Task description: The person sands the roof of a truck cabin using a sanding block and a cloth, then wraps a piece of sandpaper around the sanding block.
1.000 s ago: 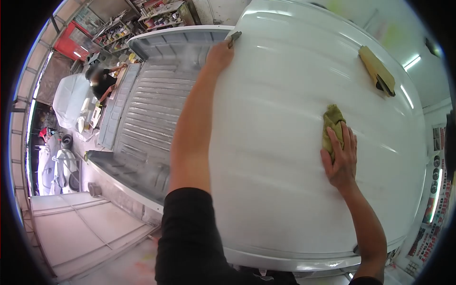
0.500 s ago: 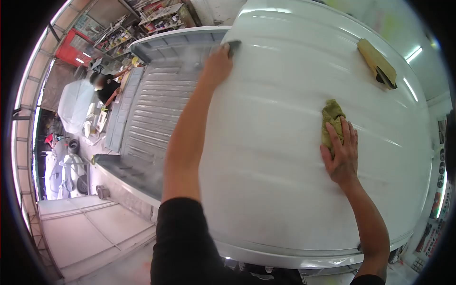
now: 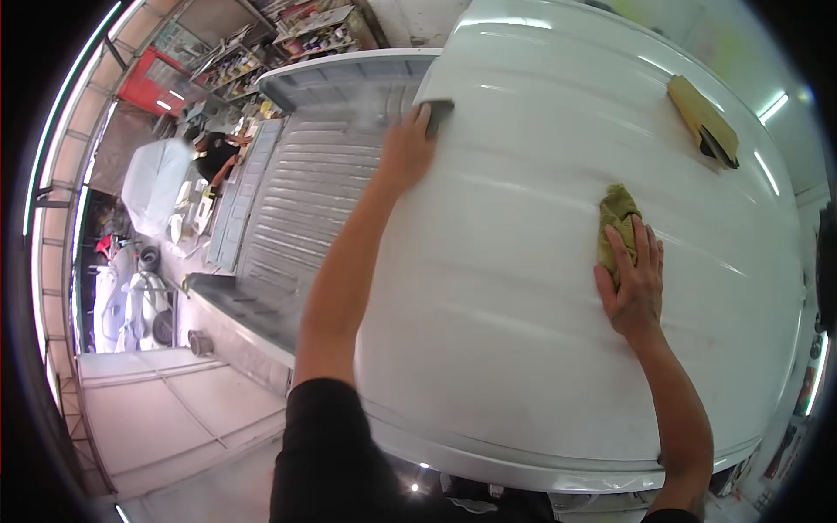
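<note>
1. At the far left, past the outer end of the truck bed [image 3: 305, 179], another person [image 3: 214, 159] in a dark top leans over a cluttered spot, well apart from the roof [image 3: 514, 322]. Shelves [image 3: 318, 39] packed with small goods stand beyond the bed's far wall.

2. The left hand [image 3: 408, 152] is at the roof's bed-side edge, toward the far corner, with its arm stretched long. It is closed on a dark grey pad [image 3: 441, 115], which juts past the fingers onto the white surface. The grip's underside is hidden, so I cannot tell how much of the pad touches the roof.

3. Right of the middle of the roof lies a green cloth [image 3: 618, 209], folded into a long bundle. Its long axis runs roughly from the near edge toward the far edge. The right hand is the nearer one, and the cloth lies under and ahead of its fingers, on the thumb side.

4. The right hand [image 3: 636, 288] rests flat over the cloth, fingers straight, thumb apart, not curled around it.

5. Beyond the right hand, toward the far corner opposite the bed, a brown wrapped piece [image 3: 697, 109] lies slanted, its dark end pointing nearer.
</note>
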The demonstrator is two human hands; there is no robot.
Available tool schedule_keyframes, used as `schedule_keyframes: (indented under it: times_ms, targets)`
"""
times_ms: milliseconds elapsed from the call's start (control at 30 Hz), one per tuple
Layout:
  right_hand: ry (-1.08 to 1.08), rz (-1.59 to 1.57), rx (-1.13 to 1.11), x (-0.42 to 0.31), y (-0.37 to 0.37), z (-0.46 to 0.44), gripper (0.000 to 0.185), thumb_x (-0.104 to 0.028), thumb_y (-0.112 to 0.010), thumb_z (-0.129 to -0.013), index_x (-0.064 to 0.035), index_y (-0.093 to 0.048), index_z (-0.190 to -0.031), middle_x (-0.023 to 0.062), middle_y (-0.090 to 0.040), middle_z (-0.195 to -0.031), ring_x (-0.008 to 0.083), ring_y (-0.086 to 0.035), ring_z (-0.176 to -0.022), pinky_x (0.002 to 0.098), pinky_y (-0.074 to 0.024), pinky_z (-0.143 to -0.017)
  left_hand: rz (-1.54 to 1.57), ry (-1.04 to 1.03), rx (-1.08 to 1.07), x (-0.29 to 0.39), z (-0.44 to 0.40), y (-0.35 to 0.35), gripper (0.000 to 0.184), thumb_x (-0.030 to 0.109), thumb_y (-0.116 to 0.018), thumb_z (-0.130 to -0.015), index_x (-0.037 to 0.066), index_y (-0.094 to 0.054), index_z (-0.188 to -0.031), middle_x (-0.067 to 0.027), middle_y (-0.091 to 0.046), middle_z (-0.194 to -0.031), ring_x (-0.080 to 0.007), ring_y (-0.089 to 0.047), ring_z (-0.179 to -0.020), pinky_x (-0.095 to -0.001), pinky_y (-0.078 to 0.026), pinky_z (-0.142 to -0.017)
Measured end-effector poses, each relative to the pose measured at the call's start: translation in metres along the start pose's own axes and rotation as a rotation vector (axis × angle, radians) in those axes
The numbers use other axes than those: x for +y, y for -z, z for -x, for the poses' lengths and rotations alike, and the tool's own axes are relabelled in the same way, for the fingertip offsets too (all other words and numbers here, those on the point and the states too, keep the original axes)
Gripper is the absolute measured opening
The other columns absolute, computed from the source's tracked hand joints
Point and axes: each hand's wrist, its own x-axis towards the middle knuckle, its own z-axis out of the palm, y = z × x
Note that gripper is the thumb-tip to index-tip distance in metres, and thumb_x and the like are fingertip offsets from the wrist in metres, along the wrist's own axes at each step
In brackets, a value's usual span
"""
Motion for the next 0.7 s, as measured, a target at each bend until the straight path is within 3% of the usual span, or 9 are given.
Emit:
schedule_keyframes:
  times_ms: [33, 133, 267, 367, 433, 500, 600, 633, 700]
  targets:
    - [-0.006, 0.002, -0.001, 0.0, 0.001, 0.001, 0.062, -0.026, -0.071, -0.091, -0.0141, -0.053, -0.148, 0.0241, -0.039, -0.157, 0.0503, -0.039, -0.14, 0.0623, -0.0298, -0.119, 0.003, -0.084, 0.031, -0.004, 0.024, 0.007, 0.051, 0.026, -0.049, -0.105, 0.0, -0.048, -0.148, -0.0237, -0.051, -0.15, -0.0431, -0.051, -0.134, -0.0508, -0.039, -0.114]
    - [-0.026, -0.003, 0.014, 0.002, 0.0, -0.001, 0.061, -0.026, -0.071, -0.091, -0.0144, -0.053, -0.148, 0.0235, -0.039, -0.157, 0.0495, -0.039, -0.14, 0.0624, -0.0296, -0.119, 0.02, 0.063, -0.112, -0.009, 0.027, 0.005, 0.057, 0.035, -0.048, -0.108, 0.005, -0.042, -0.156, -0.0218, -0.043, -0.159, -0.0412, -0.039, -0.147, -0.0494, -0.031, -0.121]
    - [-0.007, -0.027, 0.025, 0.002, 0.002, 0.001, 0.06, -0.026, -0.07, -0.091, -0.0146, -0.053, -0.148, 0.0232, -0.039, -0.156, 0.0487, -0.039, -0.14, 0.0624, -0.0299, -0.119, 0.238, 0.28, -0.222, -0.015, -0.089, -0.026, 0.047, 0.024, -0.047, -0.106, 0.001, -0.048, -0.147, -0.0224, -0.049, -0.151, -0.0427, -0.049, -0.135, -0.0525, -0.036, -0.115]
    - [-0.011, -0.004, 0.019, 0.0, 0.004, 0.002, 0.06, -0.026, -0.07, -0.091, -0.0145, -0.054, -0.148, 0.0232, -0.04, -0.155, 0.0487, -0.04, -0.14, 0.0624, -0.0304, -0.119, 0.16, 0.247, -0.172, -0.001, -0.074, -0.016, 0.047, 0.022, -0.048, -0.104, 0.0, -0.049, -0.145, -0.0225, -0.05, -0.151, -0.042, -0.048, -0.137, -0.0531, -0.036, -0.114]
    - [-0.003, 0.003, 0.019, -0.001, 0.003, 0.002, 0.06, -0.027, -0.071, -0.091, -0.0144, -0.054, -0.148, 0.0232, -0.041, -0.155, 0.0487, -0.04, -0.139, 0.0623, -0.0307, -0.118, 0.004, -0.189, 0.061, -0.018, -0.009, -0.021, 0.051, 0.021, -0.054, -0.099, -0.002, -0.048, -0.145, -0.0223, -0.049, -0.152, -0.0413, -0.045, -0.14, -0.0546, -0.036, -0.114]
    - [-0.006, 0.001, 0.03, 0.003, 0.0, 0.001, 0.06, -0.027, -0.071, -0.091, -0.0143, -0.054, -0.147, 0.0232, -0.041, -0.154, 0.0488, -0.04, -0.139, 0.0623, -0.0308, -0.118, -0.084, -0.173, -0.018, 0.013, 0.061, 0.018, 0.054, 0.018, -0.059, -0.095, -0.004, -0.049, -0.143, -0.0216, -0.047, -0.154, -0.0402, -0.043, -0.142, -0.0559, -0.035, -0.114]
    - [-0.012, -0.009, 0.031, 0.005, 0.0, 0.002, 0.059, -0.028, -0.07, -0.092, -0.0144, -0.054, -0.147, 0.0231, -0.041, -0.155, 0.0489, -0.04, -0.139, 0.0625, -0.0309, -0.118, -0.126, -0.164, -0.008, 0.018, 0.054, 0.011, 0.05, 0.023, -0.053, -0.103, -0.002, -0.047, -0.146, -0.0194, -0.045, -0.155, -0.0443, -0.04, -0.144, -0.0599, -0.033, -0.116]
    - [-0.01, -0.01, 0.029, 0.005, -0.001, 0.003, 0.059, -0.028, -0.07, -0.092, -0.0145, -0.054, -0.147, 0.0231, -0.041, -0.155, 0.049, -0.04, -0.139, 0.0626, -0.031, -0.118, -0.139, -0.175, -0.059, 0.027, 0.024, 0.013, 0.055, 0.024, -0.058, -0.099, -0.004, -0.047, -0.146, -0.0217, -0.046, -0.155, -0.0394, -0.045, -0.141, -0.0536, -0.033, -0.117]
    - [-0.012, -0.014, 0.042, 0.003, 0.001, 0.002, 0.059, -0.028, -0.07, -0.092, -0.0146, -0.054, -0.147, 0.023, -0.041, -0.155, 0.0492, -0.04, -0.139, 0.0628, -0.031, -0.118, -0.154, -0.108, -0.038, 0.025, -0.045, -0.02, 0.052, 0.036, -0.05, -0.105, 0.005, -0.051, -0.146, -0.0234, -0.05, -0.149, -0.0426, -0.048, -0.137, -0.0589, -0.036, -0.112]
